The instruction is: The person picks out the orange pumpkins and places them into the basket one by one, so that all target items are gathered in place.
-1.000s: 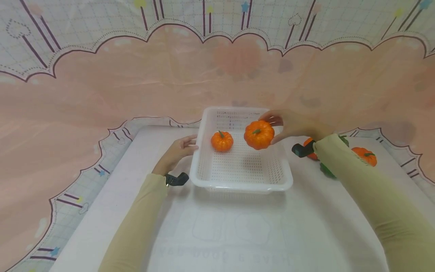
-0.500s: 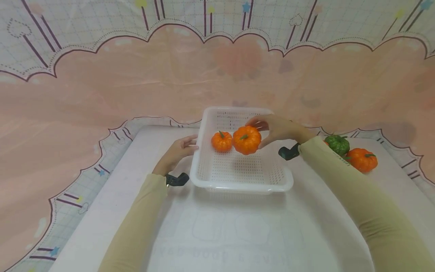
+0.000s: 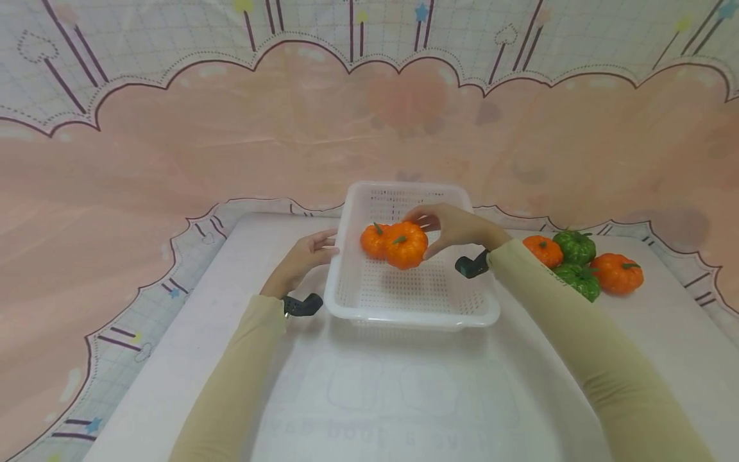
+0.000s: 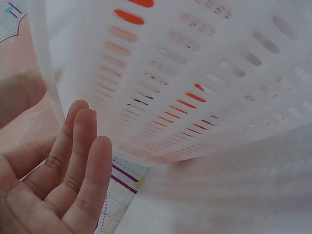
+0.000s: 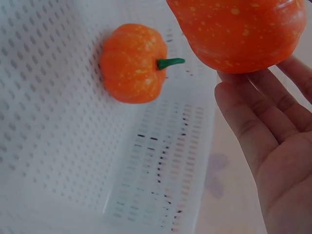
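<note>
A white perforated plastic basket (image 3: 412,317) stands on the table, with one orange toy pumpkin (image 5: 131,63) inside near its left wall. My right hand (image 3: 453,228) holds a larger orange pumpkin (image 3: 407,246) above the basket floor, its fingers and thumb around the sides. In the head view this pumpkin overlaps the smaller one; the right wrist view shows a gap between them. My left hand (image 3: 303,260) is at the basket's left rim. In the left wrist view one digit passes over the rim, and the other fingers (image 4: 83,161) lie along the outer wall.
To the right of the basket, a group of pumpkins sits on the white table: an orange one (image 3: 543,250), two green ones (image 3: 575,246) and another orange one (image 3: 616,273). My right forearm partly covers the nearer green one. A patterned cloth (image 3: 369,141) hangs behind the table.
My right hand has carried the larger pumpkin leftward and slightly lower, towards the one in the basket. The pumpkins on the right have come out from behind my forearm. My left hand has stayed put.
</note>
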A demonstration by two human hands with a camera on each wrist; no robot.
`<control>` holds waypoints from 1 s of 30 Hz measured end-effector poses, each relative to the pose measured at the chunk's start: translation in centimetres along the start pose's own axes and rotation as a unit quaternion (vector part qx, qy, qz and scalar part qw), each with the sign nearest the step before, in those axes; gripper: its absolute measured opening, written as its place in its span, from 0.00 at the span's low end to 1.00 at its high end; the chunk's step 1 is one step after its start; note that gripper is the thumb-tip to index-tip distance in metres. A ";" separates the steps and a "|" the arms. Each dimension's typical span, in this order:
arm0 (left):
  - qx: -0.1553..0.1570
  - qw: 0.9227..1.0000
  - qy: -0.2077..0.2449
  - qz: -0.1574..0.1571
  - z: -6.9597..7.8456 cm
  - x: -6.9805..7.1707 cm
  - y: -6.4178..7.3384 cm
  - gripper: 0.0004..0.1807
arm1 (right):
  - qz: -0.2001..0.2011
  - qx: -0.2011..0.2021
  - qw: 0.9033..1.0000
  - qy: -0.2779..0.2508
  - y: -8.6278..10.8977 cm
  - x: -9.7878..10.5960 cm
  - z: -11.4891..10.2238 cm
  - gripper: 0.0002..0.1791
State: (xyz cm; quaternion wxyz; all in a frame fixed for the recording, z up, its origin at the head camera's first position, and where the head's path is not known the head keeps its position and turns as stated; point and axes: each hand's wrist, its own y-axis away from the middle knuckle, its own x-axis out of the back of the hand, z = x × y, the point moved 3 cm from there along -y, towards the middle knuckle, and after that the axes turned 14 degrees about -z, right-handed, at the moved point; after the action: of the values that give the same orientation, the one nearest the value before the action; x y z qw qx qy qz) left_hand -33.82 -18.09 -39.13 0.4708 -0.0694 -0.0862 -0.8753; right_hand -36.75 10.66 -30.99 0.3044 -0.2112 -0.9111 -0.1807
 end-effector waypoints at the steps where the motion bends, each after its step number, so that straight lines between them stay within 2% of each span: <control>1: -0.002 1.000 0.000 -0.001 0.0 0.0 0.0 0.33 | 0.000 -0.002 1.000 -0.001 -0.2 -0.1 0.1 0.39; 11: 0.002 1.000 -0.003 0.004 0.2 -0.1 0.1 0.33 | -0.009 0.004 1.000 -0.020 -1.9 -0.8 1.2 0.39; 18: -0.003 1.000 0.001 0.002 0.1 -0.1 0.0 0.32 | -0.007 -0.019 0.999 -0.037 -2.9 -1.2 1.9 0.40; 30: 0.003 1.000 -0.008 0.006 0.1 -0.1 0.1 0.33 | -0.029 -0.021 0.997 -0.063 -4.3 -1.8 2.1 0.39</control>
State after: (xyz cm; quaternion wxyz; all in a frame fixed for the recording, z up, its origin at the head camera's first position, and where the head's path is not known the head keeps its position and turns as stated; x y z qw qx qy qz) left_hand -33.71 -18.07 -39.02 0.4758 -0.0750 -0.0922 -0.8715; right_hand -38.56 7.49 -34.59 0.2366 -0.2018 -0.9302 -0.1950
